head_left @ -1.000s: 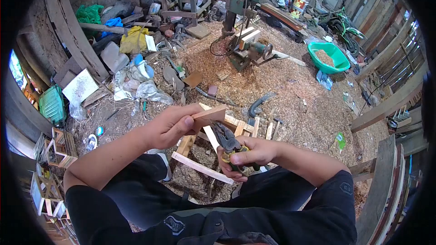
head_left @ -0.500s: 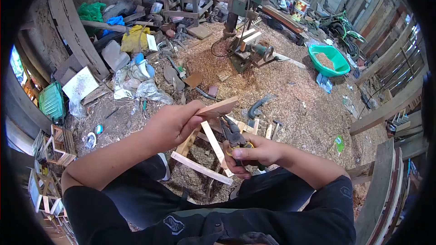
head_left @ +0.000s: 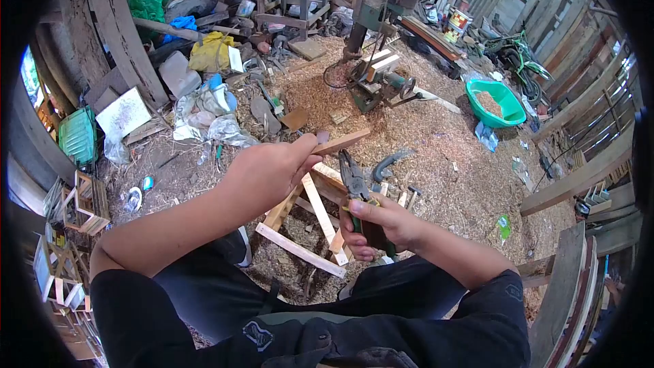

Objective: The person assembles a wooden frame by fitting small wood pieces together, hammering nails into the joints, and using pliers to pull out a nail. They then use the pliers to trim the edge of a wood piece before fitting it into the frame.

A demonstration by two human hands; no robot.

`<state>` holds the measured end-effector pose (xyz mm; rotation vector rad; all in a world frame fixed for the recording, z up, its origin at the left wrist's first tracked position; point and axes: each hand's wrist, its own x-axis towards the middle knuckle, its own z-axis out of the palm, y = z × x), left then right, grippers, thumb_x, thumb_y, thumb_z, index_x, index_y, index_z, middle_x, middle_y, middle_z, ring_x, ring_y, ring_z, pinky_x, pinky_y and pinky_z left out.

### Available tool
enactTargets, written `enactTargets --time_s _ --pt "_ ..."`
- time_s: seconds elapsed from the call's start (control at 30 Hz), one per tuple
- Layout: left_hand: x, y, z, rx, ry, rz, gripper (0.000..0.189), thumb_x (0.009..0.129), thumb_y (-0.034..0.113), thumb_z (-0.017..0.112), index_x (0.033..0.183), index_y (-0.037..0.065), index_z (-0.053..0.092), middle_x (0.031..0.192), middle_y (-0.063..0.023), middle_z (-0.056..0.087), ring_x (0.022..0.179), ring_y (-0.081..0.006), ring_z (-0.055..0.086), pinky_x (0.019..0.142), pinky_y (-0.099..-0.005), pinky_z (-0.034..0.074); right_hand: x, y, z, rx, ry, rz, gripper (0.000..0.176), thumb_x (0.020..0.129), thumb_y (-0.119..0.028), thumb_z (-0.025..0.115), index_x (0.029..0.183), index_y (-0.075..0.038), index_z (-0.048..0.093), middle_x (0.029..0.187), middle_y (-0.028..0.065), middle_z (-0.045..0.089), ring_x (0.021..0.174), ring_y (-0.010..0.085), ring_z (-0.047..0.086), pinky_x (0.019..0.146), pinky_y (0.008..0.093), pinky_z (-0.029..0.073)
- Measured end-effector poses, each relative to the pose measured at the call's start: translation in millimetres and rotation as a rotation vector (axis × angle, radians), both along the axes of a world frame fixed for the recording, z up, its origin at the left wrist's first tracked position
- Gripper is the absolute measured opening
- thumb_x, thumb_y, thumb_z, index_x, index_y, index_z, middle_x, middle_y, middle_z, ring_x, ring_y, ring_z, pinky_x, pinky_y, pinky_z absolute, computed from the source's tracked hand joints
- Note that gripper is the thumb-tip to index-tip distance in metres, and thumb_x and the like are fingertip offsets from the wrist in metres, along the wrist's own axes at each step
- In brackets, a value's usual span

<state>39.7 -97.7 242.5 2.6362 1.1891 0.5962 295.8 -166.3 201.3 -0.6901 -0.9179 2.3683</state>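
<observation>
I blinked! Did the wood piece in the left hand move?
Yes, the wood piece has moved up the view, closer to the green machine.

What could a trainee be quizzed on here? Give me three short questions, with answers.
1. Multiple choice: What does the right hand hold?
A) a hammer
B) pliers
C) a saw

2. True or false: The green basin has tan shavings in it.

3. Fill in: The small wooden piece is gripped by the ____ hand.

Key:
1. B
2. True
3. left
</observation>
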Motion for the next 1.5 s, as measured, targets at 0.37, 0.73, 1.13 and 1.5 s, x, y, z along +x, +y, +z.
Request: enactTargets --time_s 0.37,0.73,1.13,1.5 --pt "-34.7 46.8 -53.8 -0.972 -0.237 0.191 0.024 0.110 0.028 0.047 0.123 0.011 0.054 0.076 -0.0070 0.056 0.060 -0.0163 0.057 0.051 -0.0333 0.045 17.6 9.8 11.1 0.505 -0.600 -0.227 0.040 0.106 -0.041 0.067 0.110 0.000 0.067 0.084 0.0063 0.072 0.073 0.0130 0.071 0.066 0.0307 0.056" --pt "-20.3 35.2 -18.1 -1.134 -0.532 0.086 0.051 0.098 0.007 0.049 0.149 0.003 0.046 0.091 -0.0023 0.065 0.053 -0.0057 0.046 0.048 -0.0229 0.039 11.8 31.9 -31.9 0.307 -0.618 -0.184 0.039 0.105 -0.035 0.070 0.113 0.003 0.064 0.083 0.0051 0.069 0.072 0.0156 0.074 0.064 0.0291 0.061" --pt "-19.2 33.1 -19.2 -0.931 -0.336 0.010 0.045 0.096 0.004 0.052 0.139 -0.004 0.062 0.096 -0.0027 0.070 0.077 -0.0073 0.062 0.071 -0.0243 0.051 -0.7 26.9 -27.3 0.198 -0.501 0.045 0.036 0.110 -0.035 0.061 0.115 0.000 0.063 0.088 0.0115 0.077 0.083 0.0174 0.077 0.073 0.0310 0.061" --pt "-14.8 21.7 -9.8 -0.843 -0.262 -0.046 0.046 0.095 0.001 0.051 0.139 -0.005 0.063 0.097 -0.0037 0.070 0.092 -0.0100 0.064 0.090 -0.0287 0.051 -2.3 25.9 -33.3 0.305 -0.605 -0.005 0.035 0.109 -0.035 0.062 0.109 0.000 0.066 0.084 0.0097 0.078 0.078 0.0149 0.076 0.065 0.0280 0.056"
